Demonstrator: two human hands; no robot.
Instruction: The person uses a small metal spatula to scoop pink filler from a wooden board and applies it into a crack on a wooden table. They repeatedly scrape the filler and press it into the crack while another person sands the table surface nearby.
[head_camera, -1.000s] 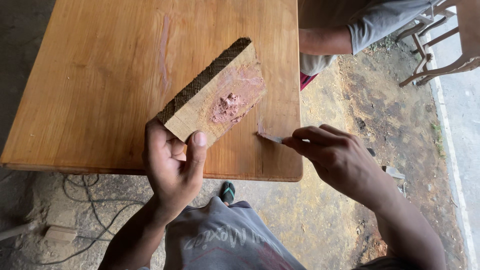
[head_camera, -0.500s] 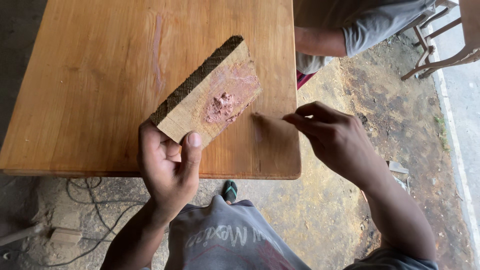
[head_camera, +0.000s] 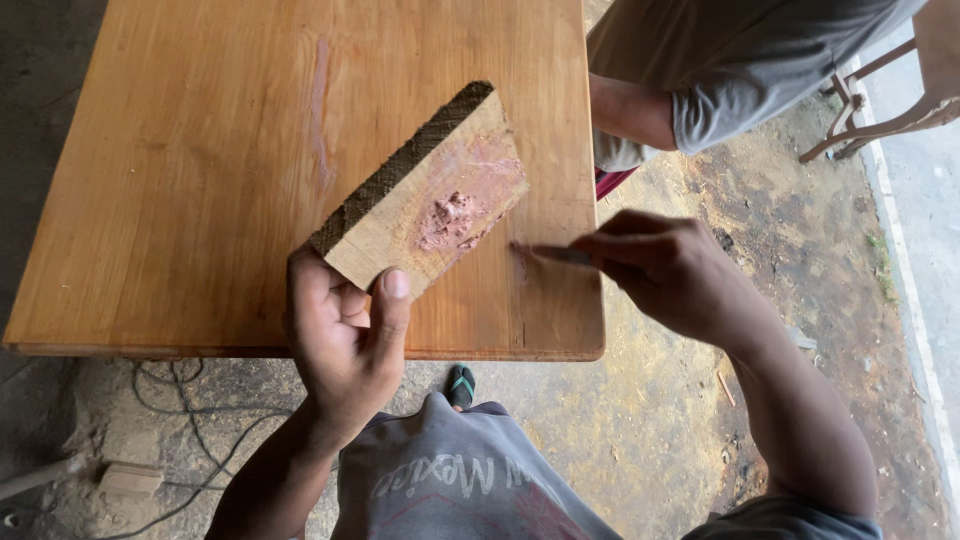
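Fingers of the left hand clamp the near end of a short wooden board, thumb pressed on its top face, holding it tilted above a wooden table. A lump of pinkish filler sits on the board's upper face, with a thin pink smear spread around it. Just to the right, the right hand pinches a small flat blade between thumb and fingers, its tip touching the tabletop close beside the board's lower edge. Beyond the table's far right corner stands another person in a grey sleeve, and a wooden chair frame rests on the dirt floor.
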